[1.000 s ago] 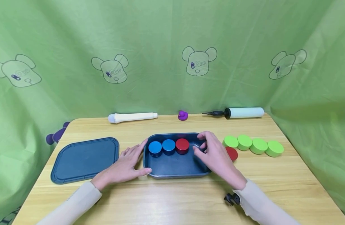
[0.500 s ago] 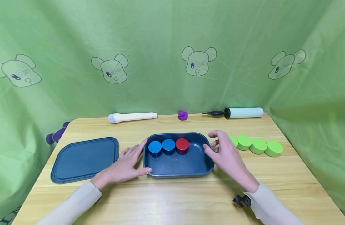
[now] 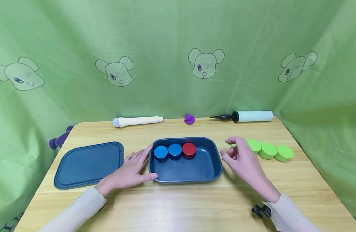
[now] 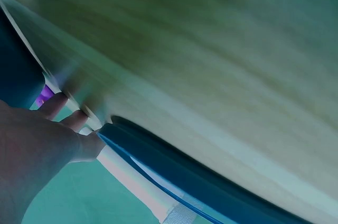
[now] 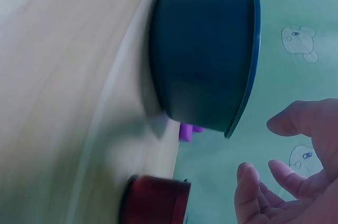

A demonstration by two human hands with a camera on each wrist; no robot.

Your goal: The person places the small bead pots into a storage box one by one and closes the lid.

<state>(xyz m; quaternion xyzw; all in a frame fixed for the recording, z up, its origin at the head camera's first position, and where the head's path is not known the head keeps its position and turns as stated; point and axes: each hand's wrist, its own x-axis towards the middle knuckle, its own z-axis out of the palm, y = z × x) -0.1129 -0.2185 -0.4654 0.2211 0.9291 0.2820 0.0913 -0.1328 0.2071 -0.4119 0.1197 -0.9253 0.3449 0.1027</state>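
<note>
My left hand rests against the left side of a dark blue rectangular box, thumb and fingers spread along its rim. Inside the box, along the back, stand two blue round blocks and a red round block. To the right of the box my right hand hovers with thumb and fingers apart, holding nothing. A second red round block stands on the table below that hand in the right wrist view; in the head view the fingers mostly hide it. Several green round blocks stand in a row beyond.
A dark blue lid lies flat left of the box, partly behind the left hand. Along the table's back edge lie a white microphone-shaped stick, a purple duck and a pale hand pump. A green curtain stands behind.
My right hand has moved right, from over the box's right end to above the red block outside it. The left hand and the blocks in the box have stayed put.
</note>
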